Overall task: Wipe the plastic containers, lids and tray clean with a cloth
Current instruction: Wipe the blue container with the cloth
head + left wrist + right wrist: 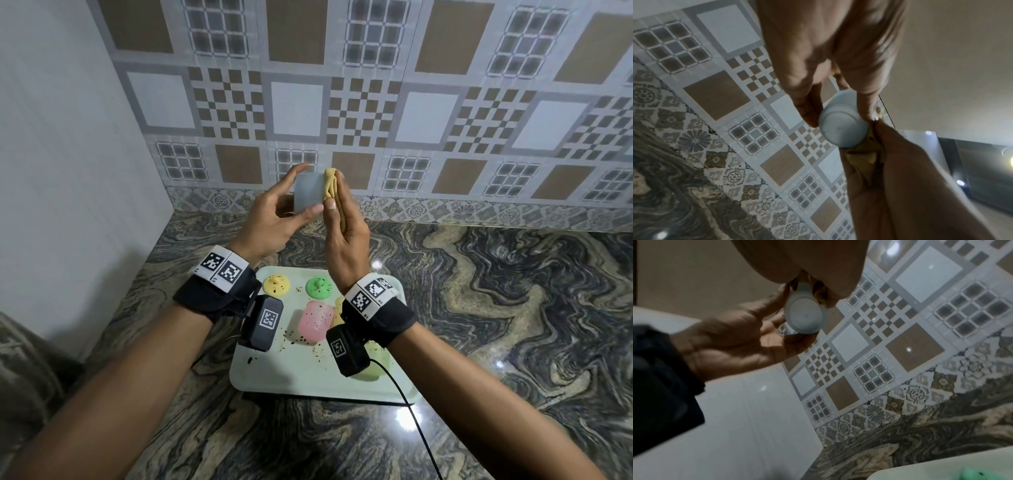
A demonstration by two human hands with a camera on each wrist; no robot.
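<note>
My left hand (298, 189) holds a pale blue translucent container (310, 195) up in front of the tiled wall, thumb below and fingers above. My right hand (335, 192) grips a bunched yellow cloth (329, 183) and presses it against the container's right end. The left wrist view shows the container's round base (842, 128) with the cloth (863, 155) behind it. In the right wrist view the container (804, 316) sits between both hands. Below lies the pale green tray (294, 377) with a yellow lid (276, 285), a green lid (319, 287) and a pink container (315, 321), all speckled dark.
A yellow container (339, 308) and a green one (376, 361) on the tray are partly hidden by my right wrist camera. The marbled counter (496, 308) spreads to the right. A white wall (68, 171) stands close on the left. A black cable (416, 421) trails over the tray's front edge.
</note>
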